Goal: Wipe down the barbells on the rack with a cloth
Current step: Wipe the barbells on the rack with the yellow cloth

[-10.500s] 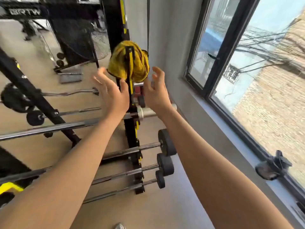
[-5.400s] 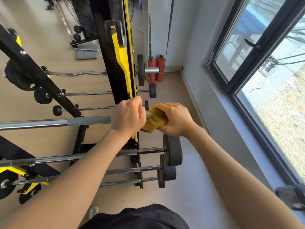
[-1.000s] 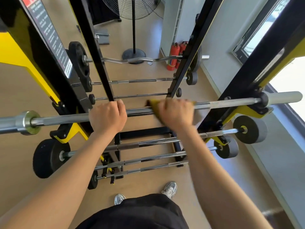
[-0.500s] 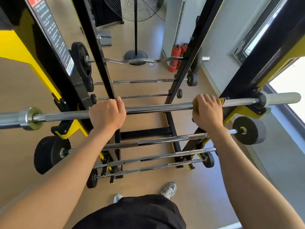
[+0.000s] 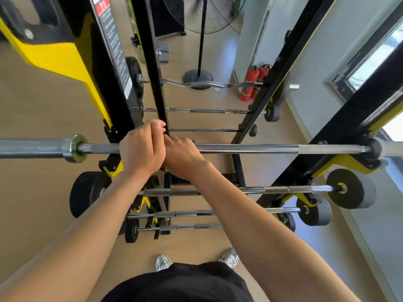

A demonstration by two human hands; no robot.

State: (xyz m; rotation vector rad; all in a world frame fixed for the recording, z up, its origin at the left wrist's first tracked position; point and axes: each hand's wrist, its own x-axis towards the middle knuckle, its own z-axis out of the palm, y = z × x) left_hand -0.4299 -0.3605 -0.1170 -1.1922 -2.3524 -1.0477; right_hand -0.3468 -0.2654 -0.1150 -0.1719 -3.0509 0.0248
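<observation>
The left hand (image 5: 141,150) is closed round the shaft of the top barbell (image 5: 261,148), knuckles up, just inside the left collar. The right hand (image 5: 182,156) touches it on the bar, fingers curled over the shaft and over a yellow cloth (image 5: 192,141); only a sliver of the cloth shows past the fingertips. The barbell lies level across the black-and-yellow rack (image 5: 340,131), its sleeves reaching past both uprights. Below it, three lower barbells (image 5: 272,189) with dark plates rest on the same rack. Beyond the hands, a curl bar (image 5: 196,84) sits above two thin straight bars on a farther stand. A pedestal fan (image 5: 201,14) and red fire extinguishers (image 5: 250,83) stand by the far wall.
</observation>
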